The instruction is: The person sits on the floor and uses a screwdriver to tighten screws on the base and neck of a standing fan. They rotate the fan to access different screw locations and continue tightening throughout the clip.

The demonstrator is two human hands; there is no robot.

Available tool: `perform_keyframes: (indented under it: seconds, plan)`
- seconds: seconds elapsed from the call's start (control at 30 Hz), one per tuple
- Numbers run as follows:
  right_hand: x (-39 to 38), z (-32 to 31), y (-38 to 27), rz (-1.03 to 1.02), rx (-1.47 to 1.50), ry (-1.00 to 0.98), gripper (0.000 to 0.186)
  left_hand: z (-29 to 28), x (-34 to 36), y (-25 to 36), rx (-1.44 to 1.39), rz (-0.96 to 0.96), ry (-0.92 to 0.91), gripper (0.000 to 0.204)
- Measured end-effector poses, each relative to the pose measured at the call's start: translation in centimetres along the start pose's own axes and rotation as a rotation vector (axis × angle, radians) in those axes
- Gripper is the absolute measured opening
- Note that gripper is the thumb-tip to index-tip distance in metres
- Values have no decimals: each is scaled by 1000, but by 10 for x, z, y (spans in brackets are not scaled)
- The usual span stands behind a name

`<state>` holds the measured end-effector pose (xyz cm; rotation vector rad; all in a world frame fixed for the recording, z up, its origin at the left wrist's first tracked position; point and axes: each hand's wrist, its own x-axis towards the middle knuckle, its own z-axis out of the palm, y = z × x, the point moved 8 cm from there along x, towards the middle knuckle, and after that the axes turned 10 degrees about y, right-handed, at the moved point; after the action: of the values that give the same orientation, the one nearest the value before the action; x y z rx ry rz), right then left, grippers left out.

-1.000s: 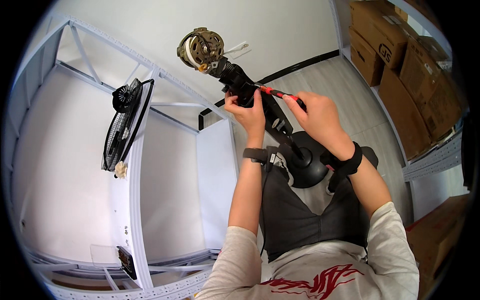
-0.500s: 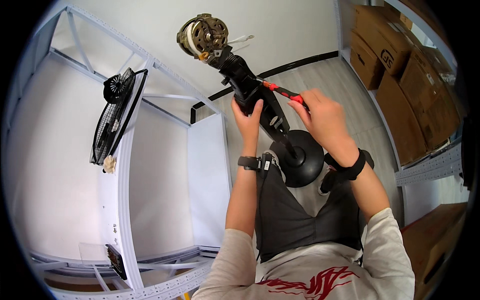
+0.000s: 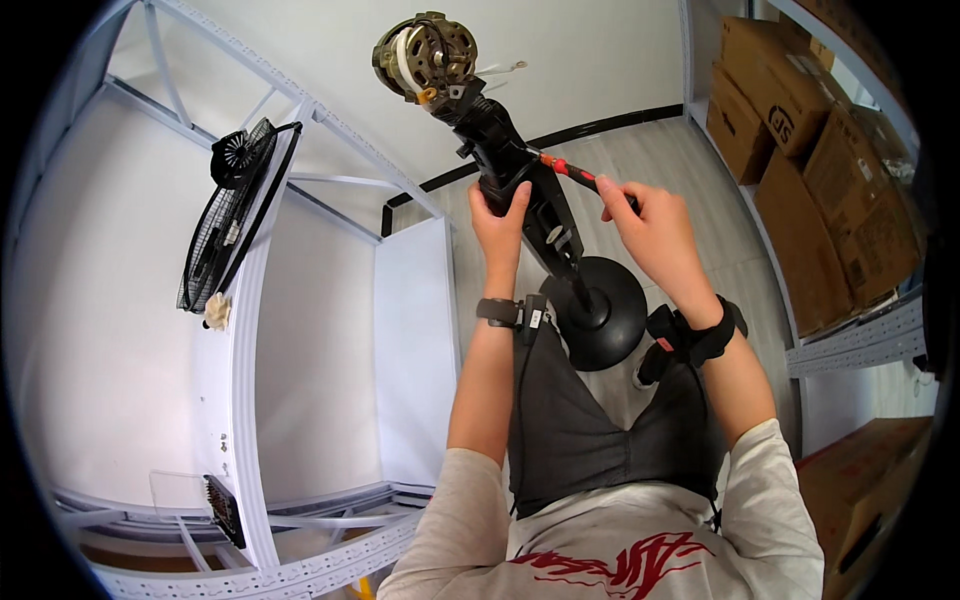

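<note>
A black pedestal fan stand (image 3: 552,225) rises from a round black base (image 3: 612,325) on the floor. At its top sits a bare metal motor (image 3: 437,58), the grille and blades gone from it. My left hand (image 3: 498,220) is wrapped round the black body of the stand below the motor. In my right hand (image 3: 650,225) is the handle of a red and black screwdriver (image 3: 580,175). Its tip meets the right side of the stand's upper body; the exact spot of contact is too small to make out.
At the left, a white metal shelf (image 3: 240,400) carries a fan grille (image 3: 225,225), a small beige object (image 3: 217,311), loose screws (image 3: 224,443) and a black bit set (image 3: 225,512). Brown cardboard boxes (image 3: 800,215) fill the right-hand rack (image 3: 860,335).
The stand and motor appear slightly farther right. My right hand has shifted back along the screwdriver handle, its fingers now nearer the end. My left hand keeps its hold.
</note>
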<state>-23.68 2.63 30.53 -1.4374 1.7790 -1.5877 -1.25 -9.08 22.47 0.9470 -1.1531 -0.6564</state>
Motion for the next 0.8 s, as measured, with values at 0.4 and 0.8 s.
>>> perform_keyframes:
  seconds: [0.4, 0.8]
  plan:
    - [-52, -11, -36, -447, -174, 133, 28, 12, 23, 50, 169, 150, -43, 51]
    - [-59, 1, -42, -500, -195, 164, 23, 5, 24, 49, 217, 80, -28, 56]
